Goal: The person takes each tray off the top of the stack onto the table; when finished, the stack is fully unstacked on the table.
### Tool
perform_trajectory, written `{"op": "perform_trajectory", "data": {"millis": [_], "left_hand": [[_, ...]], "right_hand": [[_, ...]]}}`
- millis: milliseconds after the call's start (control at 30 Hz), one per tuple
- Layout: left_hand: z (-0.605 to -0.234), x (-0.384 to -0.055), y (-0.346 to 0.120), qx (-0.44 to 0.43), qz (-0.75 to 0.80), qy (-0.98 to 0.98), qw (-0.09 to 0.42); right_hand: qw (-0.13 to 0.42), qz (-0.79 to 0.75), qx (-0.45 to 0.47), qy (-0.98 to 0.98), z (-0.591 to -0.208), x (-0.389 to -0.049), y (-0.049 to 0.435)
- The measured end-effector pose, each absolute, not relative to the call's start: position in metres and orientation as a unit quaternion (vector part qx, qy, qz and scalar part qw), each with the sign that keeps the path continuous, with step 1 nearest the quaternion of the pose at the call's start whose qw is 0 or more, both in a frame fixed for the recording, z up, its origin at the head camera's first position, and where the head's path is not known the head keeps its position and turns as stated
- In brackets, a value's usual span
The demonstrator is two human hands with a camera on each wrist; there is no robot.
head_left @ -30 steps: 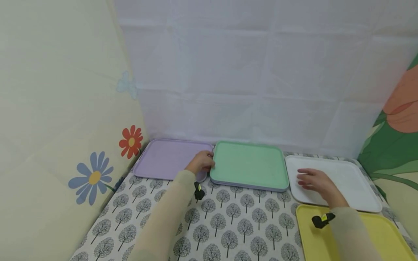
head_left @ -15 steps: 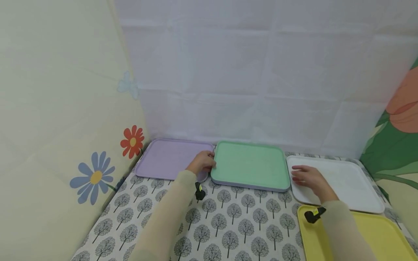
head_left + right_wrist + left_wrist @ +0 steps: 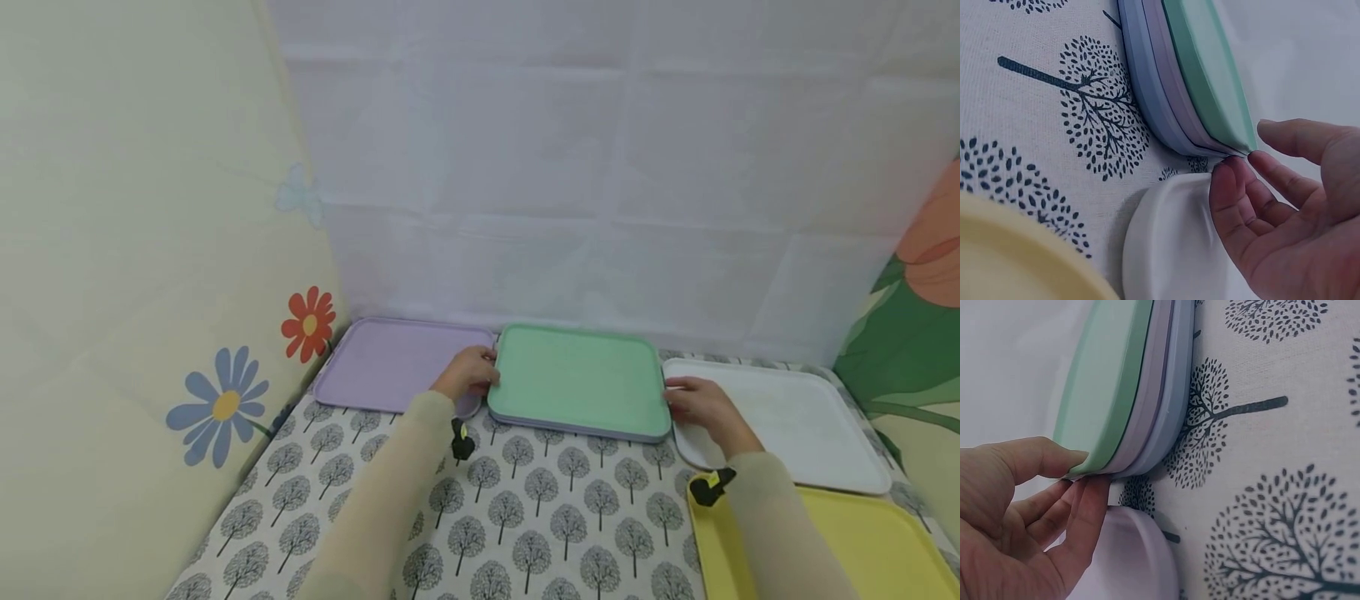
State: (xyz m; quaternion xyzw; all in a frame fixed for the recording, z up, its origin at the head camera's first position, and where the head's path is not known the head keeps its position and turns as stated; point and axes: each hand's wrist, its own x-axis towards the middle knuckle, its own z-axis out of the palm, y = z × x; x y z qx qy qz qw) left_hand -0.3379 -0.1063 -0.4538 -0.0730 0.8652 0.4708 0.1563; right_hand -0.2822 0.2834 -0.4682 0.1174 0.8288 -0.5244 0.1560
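Observation:
A green tray [image 3: 577, 375] lies on top of a stack, with a purple tray [image 3: 1149, 406] and a blue tray [image 3: 1175, 387] under it. My left hand [image 3: 468, 372] pinches the stack's left edge. In the left wrist view its thumb presses on the green rim while the fingers bear against the edges from the side. At the opposite end is my right hand [image 3: 701, 404], its fingertips at the stack's right edge. Its thumb [image 3: 1291, 134] stays apart from the green rim, and the hand overlaps the white tray [image 3: 795, 421].
Another purple tray [image 3: 401, 358] lies left of the stack, against the back wall. A yellow tray [image 3: 870, 533] sits front right, under my right forearm. Cloth with a tree print [image 3: 525, 517] covers the table, and painted flowers decorate the side walls.
My right hand has moved left, from over the white tray to the right edge of the stack. The left hand keeps its place at the left edge.

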Motion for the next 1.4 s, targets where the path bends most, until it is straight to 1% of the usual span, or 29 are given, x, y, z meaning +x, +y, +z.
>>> {"op": "perform_trajectory", "data": {"millis": [233,533,733,1100,1400], "left_hand": [[-0.456,-0.342,-0.106,-0.083,0.458,0.871,0.158],[-0.455,-0.341,-0.108,-0.058,0.439,0.885,0.148],[-0.450,-0.342,-0.110,-0.047,0.406,0.902,0.140],[-0.450,-0.342,-0.125,-0.058,0.479,0.858,0.179],[-0.451,-0.340,-0.138,-0.064,0.535,0.810,0.231]], "right_hand": [[0.157,-0.505,0.117,0.841,-0.475,-0.287,0.283],[0.151,-0.486,0.119,0.853,-0.479,-0.285,0.280],[0.156,-0.490,0.131,0.848,-0.478,-0.287,0.278],[0.152,-0.483,0.126,0.853,-0.485,-0.289,0.275],[0.139,-0.493,0.135,0.848,-0.488,-0.289,0.271]]}}
